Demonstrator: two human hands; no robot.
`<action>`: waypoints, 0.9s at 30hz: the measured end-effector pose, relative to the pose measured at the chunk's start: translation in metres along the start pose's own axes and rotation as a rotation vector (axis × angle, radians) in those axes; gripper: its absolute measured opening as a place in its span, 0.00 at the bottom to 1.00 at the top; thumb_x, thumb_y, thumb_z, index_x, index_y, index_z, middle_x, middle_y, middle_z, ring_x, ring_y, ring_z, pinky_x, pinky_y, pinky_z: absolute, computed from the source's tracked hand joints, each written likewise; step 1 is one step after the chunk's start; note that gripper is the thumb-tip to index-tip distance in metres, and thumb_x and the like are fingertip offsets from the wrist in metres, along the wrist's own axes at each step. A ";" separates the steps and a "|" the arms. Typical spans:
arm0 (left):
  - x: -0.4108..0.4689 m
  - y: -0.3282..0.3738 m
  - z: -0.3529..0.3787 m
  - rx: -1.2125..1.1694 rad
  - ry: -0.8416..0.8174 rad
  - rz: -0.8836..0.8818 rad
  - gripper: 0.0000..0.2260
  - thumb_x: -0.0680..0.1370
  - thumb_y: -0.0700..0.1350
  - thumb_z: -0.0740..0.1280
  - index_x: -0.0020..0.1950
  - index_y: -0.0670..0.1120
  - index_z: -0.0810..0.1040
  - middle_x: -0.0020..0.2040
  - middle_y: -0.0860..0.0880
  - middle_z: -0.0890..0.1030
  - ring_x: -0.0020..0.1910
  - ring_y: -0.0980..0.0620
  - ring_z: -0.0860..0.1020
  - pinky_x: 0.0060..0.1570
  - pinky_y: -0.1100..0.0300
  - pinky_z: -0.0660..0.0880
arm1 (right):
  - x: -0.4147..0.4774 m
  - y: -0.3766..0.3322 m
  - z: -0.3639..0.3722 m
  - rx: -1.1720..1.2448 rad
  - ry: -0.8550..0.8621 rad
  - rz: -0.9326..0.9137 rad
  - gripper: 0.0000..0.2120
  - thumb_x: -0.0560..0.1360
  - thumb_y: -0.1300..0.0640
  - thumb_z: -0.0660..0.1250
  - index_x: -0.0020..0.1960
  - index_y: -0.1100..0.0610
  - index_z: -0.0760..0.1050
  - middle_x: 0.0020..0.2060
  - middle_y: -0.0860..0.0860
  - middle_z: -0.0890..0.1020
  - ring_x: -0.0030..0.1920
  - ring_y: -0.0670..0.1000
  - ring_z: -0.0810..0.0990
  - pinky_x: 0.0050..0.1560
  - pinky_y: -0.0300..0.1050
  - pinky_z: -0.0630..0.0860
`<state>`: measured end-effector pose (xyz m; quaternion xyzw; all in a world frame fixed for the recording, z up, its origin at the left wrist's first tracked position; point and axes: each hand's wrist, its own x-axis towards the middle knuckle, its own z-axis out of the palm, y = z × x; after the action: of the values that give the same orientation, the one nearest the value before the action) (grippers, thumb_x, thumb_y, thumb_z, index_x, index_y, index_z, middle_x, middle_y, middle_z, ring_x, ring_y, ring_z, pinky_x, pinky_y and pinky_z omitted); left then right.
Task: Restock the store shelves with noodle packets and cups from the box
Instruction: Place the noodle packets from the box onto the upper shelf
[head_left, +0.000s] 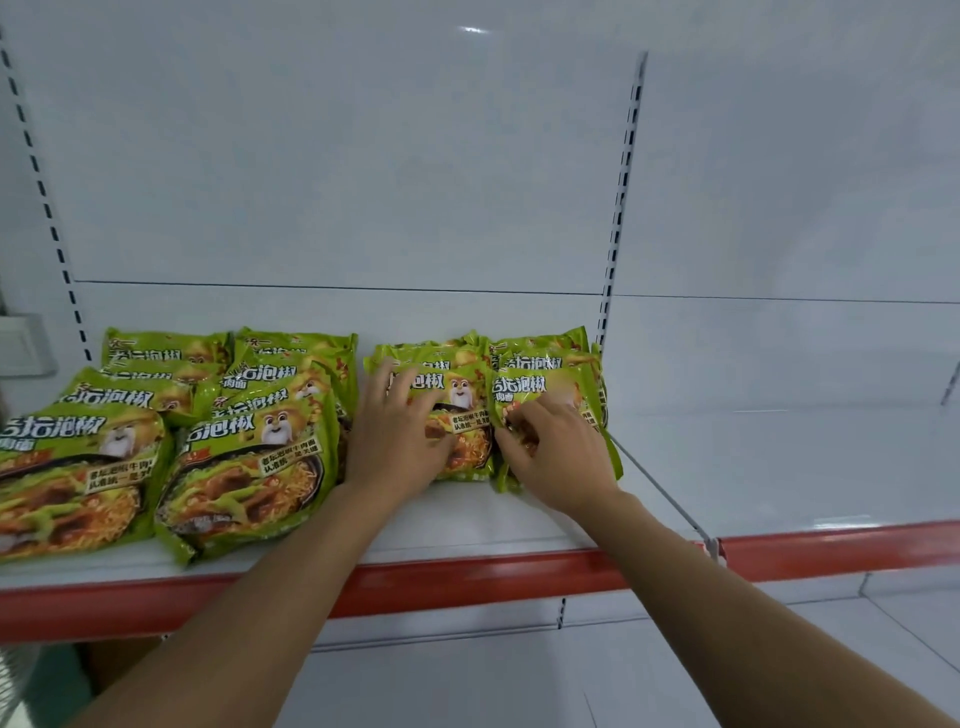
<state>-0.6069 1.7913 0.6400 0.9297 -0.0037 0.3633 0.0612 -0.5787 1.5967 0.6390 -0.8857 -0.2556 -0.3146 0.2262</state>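
Note:
Green noodle packets lie in rows on the white shelf (467, 525). Two overlapping rows (249, 467) fill the left part. Two shorter rows sit in the middle. My left hand (395, 436) lies flat, fingers spread, on the front packet (462, 415) of the left middle row. My right hand (556, 452) rests on the front packet (540, 387) of the right middle row, its fingers bent onto the wrapper. No box or cup is in view.
The shelf has a red front edge (467, 577) and a white back panel (363, 182). A slotted upright (621, 197) divides it from a bare neighbouring shelf (779, 467) on the right. A lower white shelf (519, 675) shows below.

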 end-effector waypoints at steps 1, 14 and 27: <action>-0.001 0.001 0.001 0.004 -0.024 0.019 0.26 0.73 0.59 0.71 0.69 0.51 0.75 0.75 0.47 0.67 0.77 0.42 0.56 0.77 0.46 0.50 | -0.001 0.002 0.000 -0.001 -0.015 -0.010 0.14 0.78 0.44 0.63 0.55 0.52 0.78 0.47 0.47 0.77 0.48 0.48 0.73 0.43 0.42 0.68; -0.019 0.029 -0.014 -0.137 -0.070 -0.055 0.18 0.79 0.55 0.65 0.66 0.51 0.77 0.66 0.53 0.75 0.66 0.51 0.69 0.66 0.54 0.65 | -0.009 0.020 -0.027 0.085 -0.100 0.111 0.10 0.79 0.50 0.64 0.55 0.52 0.79 0.51 0.48 0.79 0.49 0.49 0.78 0.46 0.42 0.73; -0.084 0.142 -0.062 -0.597 -0.165 -0.167 0.02 0.77 0.53 0.68 0.48 0.57 0.79 0.43 0.59 0.81 0.43 0.58 0.78 0.44 0.60 0.76 | -0.072 0.053 -0.101 0.156 -0.223 0.267 0.07 0.75 0.51 0.65 0.50 0.51 0.79 0.47 0.46 0.82 0.48 0.51 0.79 0.45 0.43 0.73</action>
<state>-0.7184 1.6544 0.6440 0.8941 -0.0387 0.2634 0.3602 -0.6403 1.4771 0.6485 -0.9210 -0.1828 -0.1610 0.3041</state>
